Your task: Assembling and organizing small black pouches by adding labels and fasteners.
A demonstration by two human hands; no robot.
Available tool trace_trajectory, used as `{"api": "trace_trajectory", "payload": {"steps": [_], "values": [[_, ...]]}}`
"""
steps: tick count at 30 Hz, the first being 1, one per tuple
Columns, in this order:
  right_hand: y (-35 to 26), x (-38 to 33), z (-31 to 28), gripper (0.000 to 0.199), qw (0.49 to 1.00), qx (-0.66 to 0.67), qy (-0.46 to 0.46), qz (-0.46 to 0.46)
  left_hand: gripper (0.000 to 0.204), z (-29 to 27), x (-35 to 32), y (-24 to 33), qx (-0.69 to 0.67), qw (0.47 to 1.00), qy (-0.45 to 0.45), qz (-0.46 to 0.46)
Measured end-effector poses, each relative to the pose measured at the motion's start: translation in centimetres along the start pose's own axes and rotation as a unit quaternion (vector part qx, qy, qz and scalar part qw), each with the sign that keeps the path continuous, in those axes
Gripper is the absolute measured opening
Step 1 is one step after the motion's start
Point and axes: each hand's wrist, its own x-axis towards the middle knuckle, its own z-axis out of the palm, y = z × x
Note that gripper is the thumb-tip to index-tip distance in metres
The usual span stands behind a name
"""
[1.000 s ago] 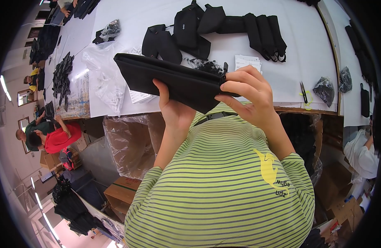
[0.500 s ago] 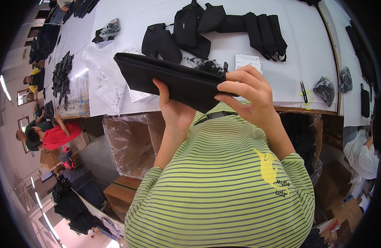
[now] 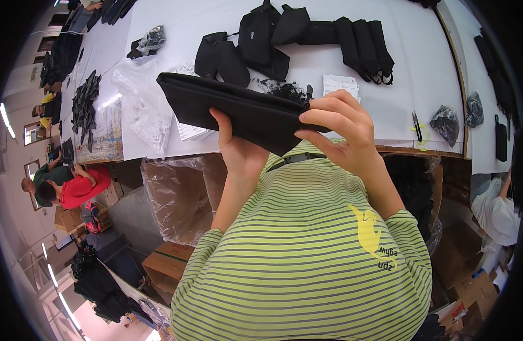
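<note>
Presently, the black pouch is in both hands, held in the air over the near edge of the table, and it slants so that its left end points more toward the far edge. The left hand is closed around its lower side, with the thumb flat on the face which is turned to the person; the other fingers are hidden behind, so I cannot tell how they lie. This hand seems to carry the weight, which would leave the right hand free for finer work: its fingers are bent and nearly closed, pinching the right end of the pouch beside a small black tab. Toward the far edge are lying several black bags, probably put there so that the near part stays convenient for working. Near the middle of the near edge, a stack of white papers and a tangle of black cords are within easy reach. The snips and a plastic-wrapped bundle rest by the near right corner, apart from the hands.
</note>
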Motion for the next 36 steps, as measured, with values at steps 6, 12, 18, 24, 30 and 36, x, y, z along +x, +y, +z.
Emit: {"api": "trace_trajectory", "payload": {"steps": [6,12,18,24,30,36], "values": [[0.1,-0.1,0.0,0.038,1.0,-0.001,-0.001,0.001,0.053,-0.1,0.0,0.0,-0.001,1.0,-0.002,-0.001],[0.0,0.1,0.1,0.038,1.0,-0.001,-0.002,0.002,0.055,0.0,0.1,0.1,0.002,1.0,-0.006,-0.003],[-0.1,-0.7,0.2,0.032,0.99,0.099,0.032,0.093,0.049,0.0,-0.2,0.4,0.06,0.998,0.021,0.02],[0.7,-1.6,-1.9,0.031,0.937,0.225,0.049,0.264,0.036,1.5,0.1,3.2,0.315,0.931,0.077,0.169],[2.1,-2.7,-2.9,0.024,0.881,0.309,0.059,0.353,0.013,0.6,0.5,4.5,0.633,0.758,0.047,0.153],[3.6,-3.9,-2.7,0.02,0.781,0.385,0.12,0.477,0.028,1.3,0.2,4.7,0.64,0.752,-0.04,0.153]]}}
